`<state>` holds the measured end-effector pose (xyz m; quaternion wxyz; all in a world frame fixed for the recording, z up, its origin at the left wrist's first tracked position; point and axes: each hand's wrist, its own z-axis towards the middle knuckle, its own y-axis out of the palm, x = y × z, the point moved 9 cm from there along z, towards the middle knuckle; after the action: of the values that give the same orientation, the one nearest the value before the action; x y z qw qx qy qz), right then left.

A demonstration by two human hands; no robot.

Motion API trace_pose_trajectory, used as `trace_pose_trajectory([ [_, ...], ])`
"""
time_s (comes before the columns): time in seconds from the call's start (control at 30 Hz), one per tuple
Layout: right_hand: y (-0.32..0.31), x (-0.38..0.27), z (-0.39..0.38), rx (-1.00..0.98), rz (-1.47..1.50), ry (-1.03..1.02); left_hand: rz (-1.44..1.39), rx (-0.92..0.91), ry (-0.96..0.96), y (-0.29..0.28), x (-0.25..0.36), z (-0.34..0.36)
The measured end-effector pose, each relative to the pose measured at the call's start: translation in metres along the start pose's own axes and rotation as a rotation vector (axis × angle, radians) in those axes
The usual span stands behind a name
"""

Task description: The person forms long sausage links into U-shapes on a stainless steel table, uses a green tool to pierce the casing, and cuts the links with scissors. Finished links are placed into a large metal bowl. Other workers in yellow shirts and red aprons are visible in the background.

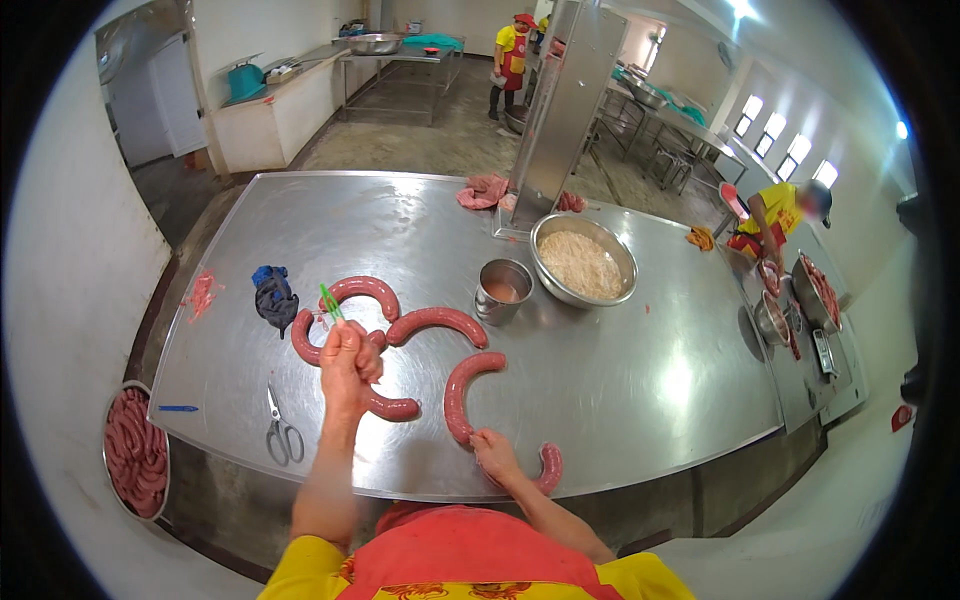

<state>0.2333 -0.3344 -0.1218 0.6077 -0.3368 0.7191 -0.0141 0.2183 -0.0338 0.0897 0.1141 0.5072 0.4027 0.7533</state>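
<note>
My left hand [347, 365] is closed around a narrow, forked green plastic tool [331, 300], its tips pointing up and away from me. Below and around this fist lie curved raw sausages, among them an arched sausage [362, 287] and a shorter sausage [396, 408]. Another arched sausage [440, 316] rests just to the right. At the near middle, my right hand [494, 456] pinches the lower end of a C-shaped sausage [458, 395]. A further curved sausage piece [551, 466] shows beside that wrist, at the table's near edge. Scissors [280, 430] lie left of my left forearm.
On the steel table [650, 400] stand a metal cup [503, 291] of pinkish liquid and a bowl [584, 262] of pale shreds, near a steel post [548, 120]. A dark cloth [273, 298] lies left. A sausage-filled tub [136, 452] stands lower left. A co-worker [775, 220] works at right.
</note>
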Motion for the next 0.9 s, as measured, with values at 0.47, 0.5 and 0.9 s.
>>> trace_pose_trajectory([
  [0.47, -0.037, -0.035, -0.012, 0.312, -0.290, -0.198, 1.004, -0.477, -0.200, 0.007, -0.124, -0.114],
  [0.5, -0.037, -0.056, -0.021, 0.419, -0.415, -0.419, 1.403, -0.491, -0.171, 0.002, -0.130, -0.099],
  [0.9, 0.032, -0.001, -0.008, -0.371, 1.041, 0.536, 0.935, -0.607, -0.199, 0.057, -0.177, -0.136],
])
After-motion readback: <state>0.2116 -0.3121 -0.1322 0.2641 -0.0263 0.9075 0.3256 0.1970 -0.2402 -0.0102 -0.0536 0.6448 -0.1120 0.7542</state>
